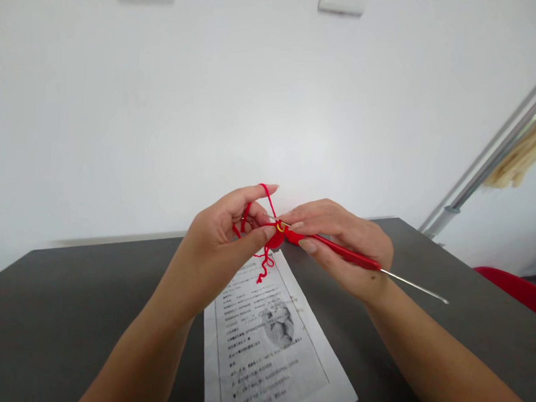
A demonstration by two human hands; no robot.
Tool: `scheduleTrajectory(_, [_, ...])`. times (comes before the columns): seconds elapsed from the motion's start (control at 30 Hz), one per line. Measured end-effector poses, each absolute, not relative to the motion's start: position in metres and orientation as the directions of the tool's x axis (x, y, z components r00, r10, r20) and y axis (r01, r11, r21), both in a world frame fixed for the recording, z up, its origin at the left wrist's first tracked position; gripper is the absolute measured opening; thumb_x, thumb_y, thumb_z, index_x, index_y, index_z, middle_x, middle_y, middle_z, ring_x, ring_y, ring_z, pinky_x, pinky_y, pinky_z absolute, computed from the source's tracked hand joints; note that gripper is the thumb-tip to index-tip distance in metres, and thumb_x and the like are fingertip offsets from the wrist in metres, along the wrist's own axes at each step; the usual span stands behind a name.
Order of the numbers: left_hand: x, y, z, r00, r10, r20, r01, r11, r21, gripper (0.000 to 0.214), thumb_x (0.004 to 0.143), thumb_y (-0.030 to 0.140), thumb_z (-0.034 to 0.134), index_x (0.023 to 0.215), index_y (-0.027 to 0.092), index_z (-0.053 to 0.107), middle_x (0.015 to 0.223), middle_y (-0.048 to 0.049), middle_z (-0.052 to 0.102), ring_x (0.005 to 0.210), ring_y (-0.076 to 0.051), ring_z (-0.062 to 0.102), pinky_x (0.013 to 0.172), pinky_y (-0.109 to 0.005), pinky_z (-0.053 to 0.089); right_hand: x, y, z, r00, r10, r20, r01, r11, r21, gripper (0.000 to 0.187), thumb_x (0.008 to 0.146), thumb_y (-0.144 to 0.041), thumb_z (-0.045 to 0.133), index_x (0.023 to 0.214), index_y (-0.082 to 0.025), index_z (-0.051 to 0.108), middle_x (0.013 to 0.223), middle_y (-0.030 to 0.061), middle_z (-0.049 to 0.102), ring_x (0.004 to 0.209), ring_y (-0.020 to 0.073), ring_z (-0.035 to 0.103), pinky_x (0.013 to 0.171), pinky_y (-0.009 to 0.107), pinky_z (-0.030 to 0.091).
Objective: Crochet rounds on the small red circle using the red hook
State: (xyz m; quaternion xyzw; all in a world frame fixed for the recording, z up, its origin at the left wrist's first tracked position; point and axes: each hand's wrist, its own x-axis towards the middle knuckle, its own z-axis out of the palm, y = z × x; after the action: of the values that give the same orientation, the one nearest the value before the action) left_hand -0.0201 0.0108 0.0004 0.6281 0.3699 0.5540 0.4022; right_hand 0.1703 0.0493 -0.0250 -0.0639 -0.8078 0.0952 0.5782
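Your small red crochet piece (275,239) sits in the air above the dark worktop (58,309), pinched between thumb and fingers of your left hand (222,234), with the red yarn (265,194) looped over that raised forefinger. Your right hand (339,239) is clenched around the red-handled crochet hook (347,255), its tip at the piece. Below lies a printed sheet (267,342).

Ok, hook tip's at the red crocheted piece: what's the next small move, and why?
Probably catch the thin red yarn with the red-handled metal crochet hook and draw it through. The left hand pinches the small red crocheted piece, yarn runs taut over its raised forefinger, and the right hand holds the hook's tip there.
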Motion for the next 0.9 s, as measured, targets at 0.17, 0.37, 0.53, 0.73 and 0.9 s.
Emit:
scheduleTrajectory(0.17, [-0.0207,0.0095,0.0019,0.112,0.914,0.391,0.033,-0.397,0.917,0.043,0.080,0.012,0.072,0.122,0.023,0.070,0.078,0.0037,0.065,0.072,-0.009,0.062,0.067,-0.019,0.053,0.1704,0.0493,-0.0227,-0.335,0.189,0.923,0.010,0.980,-0.197,0.017,0.090,-0.011,0.067,0.103,-0.021,0.071,0.102,0.0077,0.078,0.099,0.0197,0.072,0.088,0.036,0.060])
scheduleTrajectory(0.37, [-0.0210,0.0107,0.0024,0.115,0.912,0.393,0.047,-0.400,0.915,0.045,0.080,0.012,0.072,0.124,0.023,0.069,0.079,0.0037,0.064,0.074,-0.009,0.060,0.070,-0.018,0.052,0.1698,0.0493,-0.0218,-0.318,0.181,0.931,0.046,0.983,-0.175,0.019,0.089,-0.010,0.068,0.103,-0.023,0.072,0.100,0.0060,0.079,0.097,0.0202,0.073,0.086,0.036,0.061])
scheduleTrajectory(0.53, [-0.0205,0.0111,0.0010,0.130,0.912,0.389,0.039,-0.397,0.917,0.047,0.081,0.014,0.073,0.126,0.023,0.068,0.080,0.0032,0.064,0.076,-0.010,0.061,0.072,-0.020,0.052,0.1689,0.0499,-0.0212,-0.306,0.186,0.934,0.041,0.982,-0.182,0.018,0.089,-0.010,0.069,0.102,-0.022,0.072,0.098,0.0067,0.079,0.095,0.0198,0.073,0.085,0.035,0.060])
scheduleTrajectory(0.73, [-0.0222,0.0091,-0.0003,0.119,0.908,0.401,0.051,-0.409,0.911,0.045,0.081,0.013,0.072,0.124,0.024,0.069,0.081,0.0038,0.067,0.077,-0.010,0.063,0.074,-0.020,0.052,0.1691,0.0496,-0.0239,-0.288,0.276,0.917,-0.021,0.955,-0.295,0.019,0.090,-0.011,0.069,0.102,-0.024,0.073,0.099,0.0050,0.079,0.096,0.0181,0.072,0.085,0.034,0.059])
scheduleTrajectory(0.9, [-0.0237,0.0093,0.0002,0.101,0.911,0.399,0.063,-0.406,0.912,0.042,0.081,0.015,0.073,0.123,0.023,0.069,0.078,0.0050,0.066,0.074,-0.009,0.063,0.072,-0.020,0.052,0.1707,0.0500,-0.0298,-0.290,0.384,0.877,-0.098,0.899,-0.426,0.019,0.091,-0.014,0.069,0.104,-0.027,0.074,0.103,0.0029,0.078,0.096,0.0178,0.073,0.085,0.033,0.059])
